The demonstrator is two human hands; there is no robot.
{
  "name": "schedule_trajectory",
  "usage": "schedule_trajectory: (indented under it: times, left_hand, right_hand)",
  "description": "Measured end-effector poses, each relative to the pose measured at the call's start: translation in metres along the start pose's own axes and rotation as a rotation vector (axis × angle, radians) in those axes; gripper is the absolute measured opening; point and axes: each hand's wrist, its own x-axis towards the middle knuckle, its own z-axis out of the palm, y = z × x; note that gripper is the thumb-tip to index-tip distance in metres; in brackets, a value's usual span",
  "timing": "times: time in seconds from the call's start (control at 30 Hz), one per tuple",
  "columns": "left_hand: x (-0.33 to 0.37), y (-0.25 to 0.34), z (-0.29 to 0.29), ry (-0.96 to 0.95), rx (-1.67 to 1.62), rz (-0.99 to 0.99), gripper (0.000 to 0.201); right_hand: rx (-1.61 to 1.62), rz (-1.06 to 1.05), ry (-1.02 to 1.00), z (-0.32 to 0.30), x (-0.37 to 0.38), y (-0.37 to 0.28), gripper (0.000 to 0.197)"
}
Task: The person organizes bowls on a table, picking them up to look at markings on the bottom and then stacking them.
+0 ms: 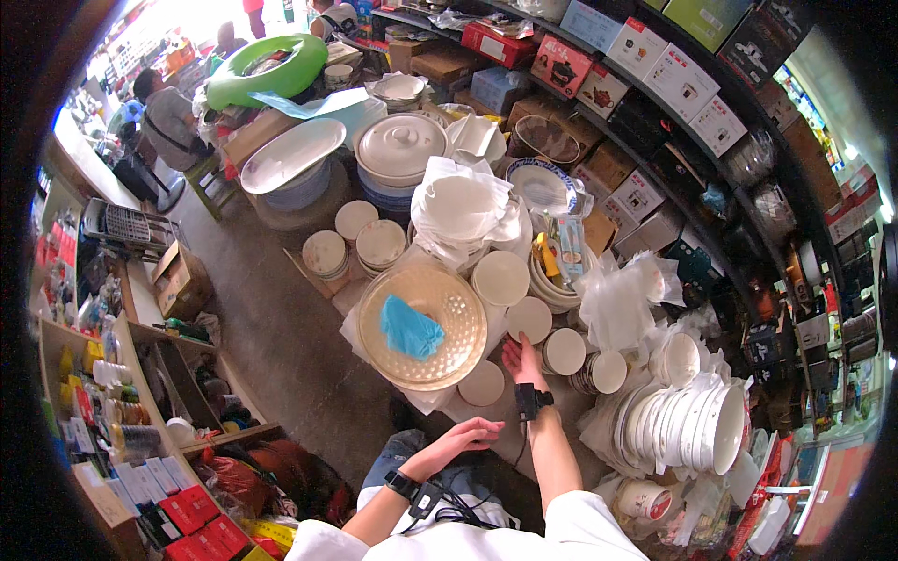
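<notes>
My right hand (520, 359) reaches to the near edge of a stack of small round white plates (528, 318); its fingers are apart and slightly curled, fingertips at or very near the rim. Whether they touch it is hard to make out. My left hand (470, 434) hovers in front of my body, fingers stretched out, holding nothing. Just beyond it lies another small white plate (482, 383). Left of my right hand is a large round dimpled cream tray (374, 360) with a crumpled blue plastic piece (412, 327) on it. More round plates (564, 352) stand to the right.
Wrapped white plates (697, 430) stand on edge at the right. Behind are a lidded white pot (402, 148), an oval platter (293, 157) and a green swim ring (267, 70). Boxed goods fill the shelves (655, 140). A person (168, 117) sits at the far left.
</notes>
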Motion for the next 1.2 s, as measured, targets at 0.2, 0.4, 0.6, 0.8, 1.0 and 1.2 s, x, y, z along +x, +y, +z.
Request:
schedule_trajectory:
  times: [0.2, 0.4, 0.6, 0.8, 1.0, 1.2]
  left_hand:
    - [-0.003, 0.017, -0.012, -0.043, -0.005, -0.054, 0.024]
    - [0.015, 0.044, -0.018, -0.11, 0.014, -0.082, 0.021]
    - [0.018, 0.058, -0.033, -0.114, -0.016, -0.087, 0.019]
    - [0.013, 0.077, -0.039, -0.122, -0.023, -0.098, 0.017]
    - [0.018, 0.096, -0.027, -0.171, -0.033, -0.039, 0.016]
    - [0.027, 0.094, -0.021, -0.174, -0.02, -0.031, 0.021]
  right_hand:
    - [0.141, 0.048, 0.1, 0.008, 0.023, 0.016, 0.025]
    - [-0.161, -0.157, 0.34, -0.039, 0.087, 0.017, 0.016]
    - [-0.232, -0.264, 0.407, -0.031, 0.081, 0.028, 0.015]
    - [-0.252, -0.35, 0.172, 0.007, 0.006, 0.014, 0.017]
    - [-0.417, -0.449, 0.256, 0.034, -0.057, -0.022, 0.024]
    - [-0.444, -0.489, 0.183, 0.011, -0.087, -0.053, 0.035]
